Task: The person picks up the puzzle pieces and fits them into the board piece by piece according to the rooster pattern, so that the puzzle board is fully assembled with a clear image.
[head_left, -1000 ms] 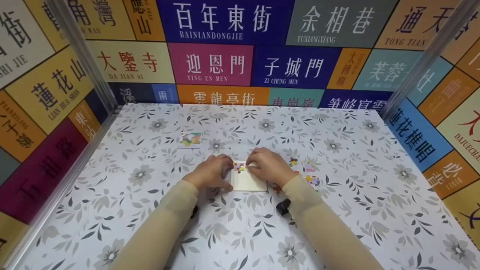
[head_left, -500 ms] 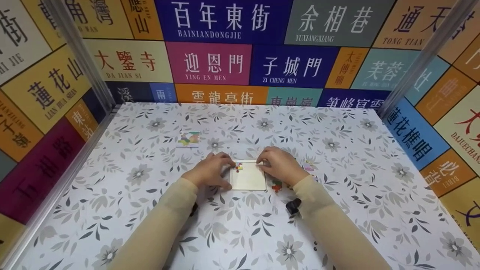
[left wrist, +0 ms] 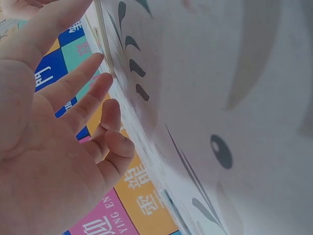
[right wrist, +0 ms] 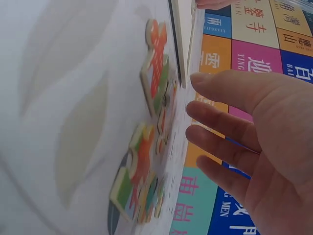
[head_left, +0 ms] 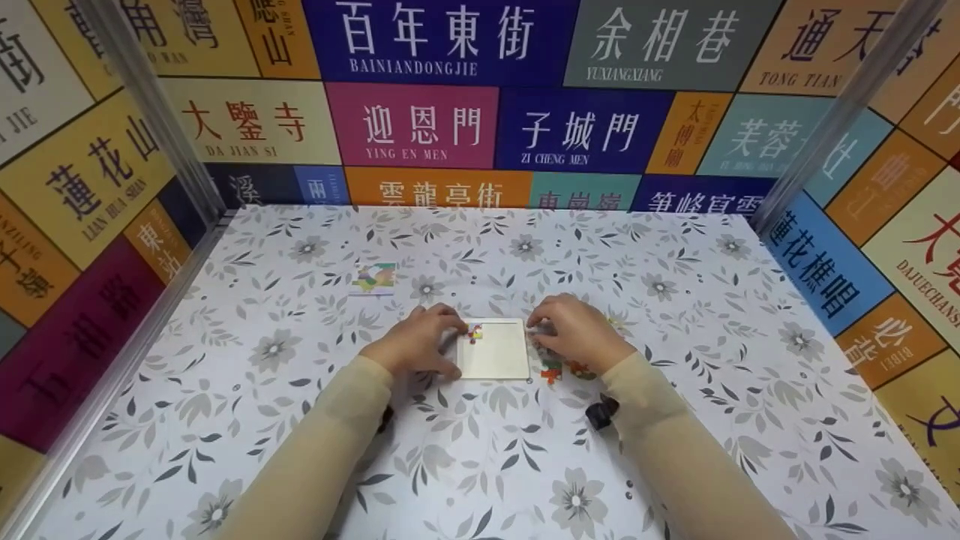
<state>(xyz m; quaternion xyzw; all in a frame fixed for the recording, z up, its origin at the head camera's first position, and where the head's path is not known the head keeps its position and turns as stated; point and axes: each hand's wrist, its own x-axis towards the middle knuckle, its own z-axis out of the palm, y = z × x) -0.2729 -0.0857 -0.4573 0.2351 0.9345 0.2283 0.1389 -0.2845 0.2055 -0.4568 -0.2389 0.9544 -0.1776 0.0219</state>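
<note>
A pale, shallow puzzle board (head_left: pixel 495 355) lies flat on the table, with one colourful puzzle piece (head_left: pixel 475 334) in its upper left corner. My left hand (head_left: pixel 416 341) steadies the board's left side, thumb by the lower corner and fingertips by the upper one. In the left wrist view, two fairly straight fingers (left wrist: pixel 80 95) reach the board's edge (left wrist: pixel 103 39), while the others bend. Just off the right edge, my right hand (head_left: pixel 574 330) is loosely bent with nothing between its fingers. Several loose puzzle pieces (right wrist: pixel 156 66) lie under and beside it, partly hidden in the head view.
A small square picture card (head_left: pixel 373 279) lies farther back, left of the board. The table (head_left: pixel 480 450) wears a white floral cover. Sign-printed panels (head_left: pixel 420 124) stand along the back and sides, with clear corner posts.
My right hand has drawn back rightward from the small piece in the board's corner, past the board's right edge. The left hand keeps its place at the left side.
</note>
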